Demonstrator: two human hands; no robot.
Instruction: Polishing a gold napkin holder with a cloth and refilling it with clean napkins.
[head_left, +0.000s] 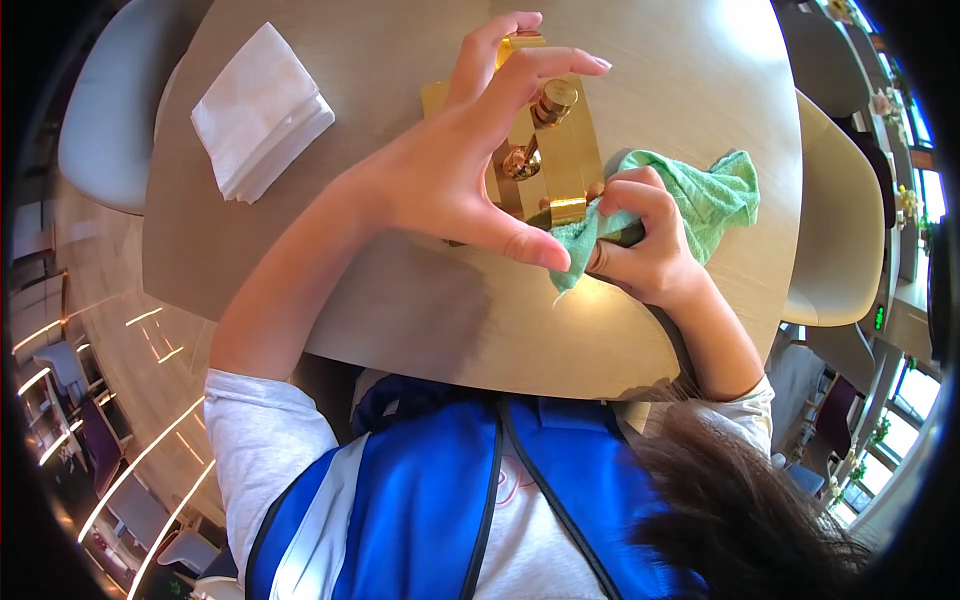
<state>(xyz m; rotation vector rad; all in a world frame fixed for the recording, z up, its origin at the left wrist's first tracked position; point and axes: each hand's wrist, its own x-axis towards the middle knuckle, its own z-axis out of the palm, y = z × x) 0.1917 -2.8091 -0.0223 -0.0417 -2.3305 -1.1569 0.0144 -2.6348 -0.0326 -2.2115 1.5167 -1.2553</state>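
Note:
A polished gold-coloured metal object (581, 146) with a round knob (556, 99) stands on the table, partly hidden by my left hand. My left hand (480, 142) is spread over it, fingers and thumb apart; whether the fingertips touch the metal I cannot tell. My right hand (649, 236) pinches a green cloth (709, 199) at the near right end of the metal object. One end of the cloth hangs below my left thumb, and the rest lies bunched on the table beyond my right hand.
A stack of white paper napkins (259, 112) lies on the wooden table (420, 315) at the left. A pale chair (120, 105) stands past the left edge and a cream chair (836, 225) past the right edge. The near table edge is close to my body.

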